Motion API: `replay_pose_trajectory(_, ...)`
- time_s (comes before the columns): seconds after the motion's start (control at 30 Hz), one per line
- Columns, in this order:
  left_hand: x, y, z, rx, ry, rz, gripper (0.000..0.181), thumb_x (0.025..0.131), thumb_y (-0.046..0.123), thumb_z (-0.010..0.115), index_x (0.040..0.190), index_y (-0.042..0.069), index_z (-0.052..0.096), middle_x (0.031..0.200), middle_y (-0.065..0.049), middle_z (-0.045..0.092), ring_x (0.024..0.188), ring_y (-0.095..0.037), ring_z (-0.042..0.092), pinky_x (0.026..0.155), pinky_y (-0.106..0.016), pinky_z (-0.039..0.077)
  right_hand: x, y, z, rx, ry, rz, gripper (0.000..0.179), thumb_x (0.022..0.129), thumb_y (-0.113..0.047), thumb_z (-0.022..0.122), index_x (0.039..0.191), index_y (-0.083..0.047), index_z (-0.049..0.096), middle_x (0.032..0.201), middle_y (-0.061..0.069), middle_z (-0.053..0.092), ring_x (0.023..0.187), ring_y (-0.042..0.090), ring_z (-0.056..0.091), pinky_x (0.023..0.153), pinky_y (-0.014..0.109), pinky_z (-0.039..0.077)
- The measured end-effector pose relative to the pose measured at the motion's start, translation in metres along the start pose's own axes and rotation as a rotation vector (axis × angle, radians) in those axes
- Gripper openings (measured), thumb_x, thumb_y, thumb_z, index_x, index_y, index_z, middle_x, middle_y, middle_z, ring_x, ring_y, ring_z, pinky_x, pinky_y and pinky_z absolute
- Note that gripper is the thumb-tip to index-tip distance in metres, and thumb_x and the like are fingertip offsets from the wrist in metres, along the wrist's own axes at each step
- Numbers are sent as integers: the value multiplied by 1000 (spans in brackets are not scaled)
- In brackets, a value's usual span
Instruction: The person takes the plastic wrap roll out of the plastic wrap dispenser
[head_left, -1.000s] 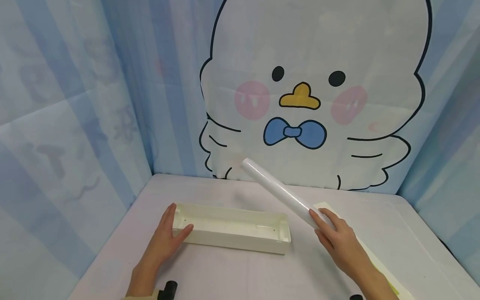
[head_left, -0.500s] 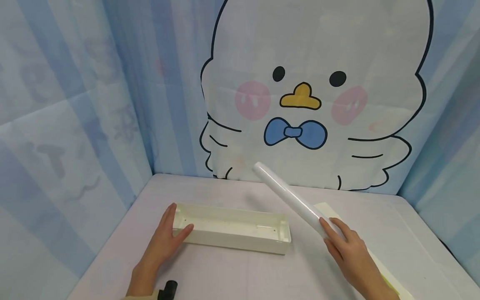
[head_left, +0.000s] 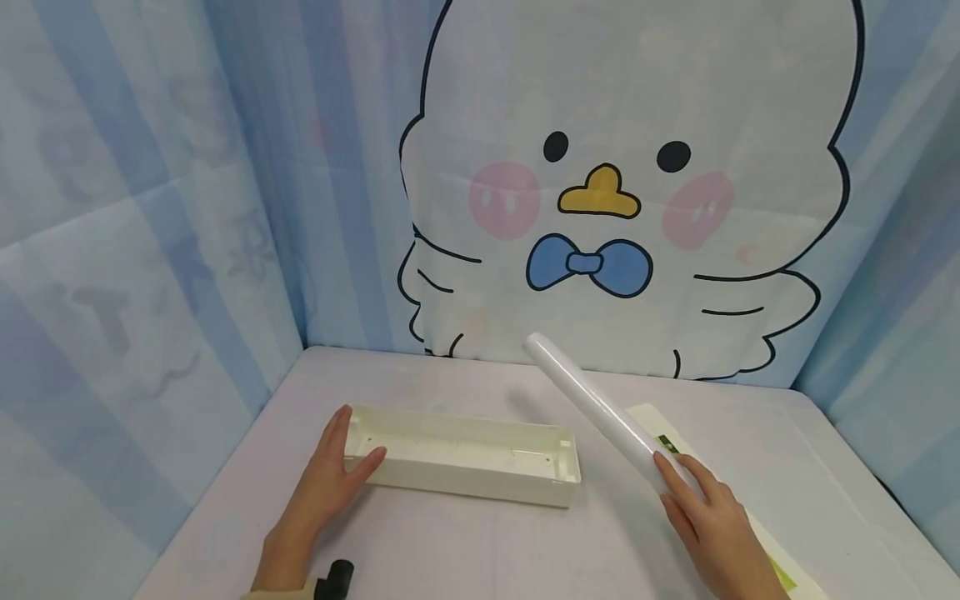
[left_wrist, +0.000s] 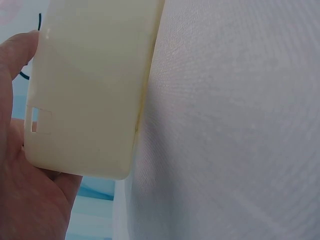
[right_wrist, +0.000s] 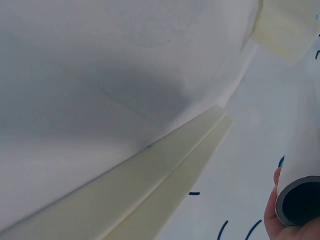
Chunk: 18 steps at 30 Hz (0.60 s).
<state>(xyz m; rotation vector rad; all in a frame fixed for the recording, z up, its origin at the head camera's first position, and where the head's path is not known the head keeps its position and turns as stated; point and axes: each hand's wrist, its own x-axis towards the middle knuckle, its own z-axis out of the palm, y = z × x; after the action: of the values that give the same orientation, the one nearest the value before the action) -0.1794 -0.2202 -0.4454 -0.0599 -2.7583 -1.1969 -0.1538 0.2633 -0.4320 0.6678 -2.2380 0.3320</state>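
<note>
A long cream plastic box [head_left: 468, 482], with its top uncovered, sits on the white-covered table. My left hand [head_left: 326, 483] holds its left end, thumb over the near rim and fingers at the far side. The left wrist view shows the box's outer wall [left_wrist: 90, 90] beside the palm. Raised above the table at the right, a glossy white roll [head_left: 592, 404], apparently cling film, slants up and leftward. My right hand [head_left: 720, 521] grips its lower end. In the right wrist view its hollow grey core [right_wrist: 300, 202] shows, partly cut off by the frame edge.
Partly under my right arm lies a long cream cover-like piece [head_left: 647, 414] with green markings. Blue striped curtains [head_left: 150, 250] surround the table, and a cartoon chick backdrop [head_left: 600, 333] hangs behind it. A black device [head_left: 335, 579] is at the left wrist.
My right hand has moved rightward and toward me with the roll, away from the box. More of the cover-like piece's green marking shows. The left hand and box stay put.
</note>
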Motion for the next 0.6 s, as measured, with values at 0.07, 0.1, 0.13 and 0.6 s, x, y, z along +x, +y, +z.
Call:
replay_pose_trajectory(0.07,0,0,0,5,-3,-1,94,99,45,62,157,-9,12,162,-31,11,148,-48,13,116,-62,17,-4,0,0,-4,-10,17,60,109,-51,28,132,-8,63,121,20,59,72,35,58,52,51,48)
replay_pose_trajectory(0.1,1,-1,0,8,-5,-3,94,99,45,62,157,-9,12,162,-31,11,148,-48,13,116,-62,17,-6,0,-1,-4,-19,31,61,108,-52,27,134,-9,62,121,20,59,73,36,59,53,52,48)
replay_pose_trajectory(0.13,1,-1,1,9,-8,-5,94,99,46,62,157,-9,12,162,-31,11,148,-48,13,116,-62,17,-8,0,-2,-8,-30,46,62,108,-53,26,135,-10,61,122,20,59,74,36,59,54,52,48)
replay_pose_trajectory(0.6,1,-1,-1,3,-7,-5,94,99,44,63,157,-9,12,162,-31,10,148,-48,13,116,-63,17,-30,-12,-13,-104,-230,271,71,79,-5,84,143,-14,55,124,22,57,86,44,62,69,60,54)
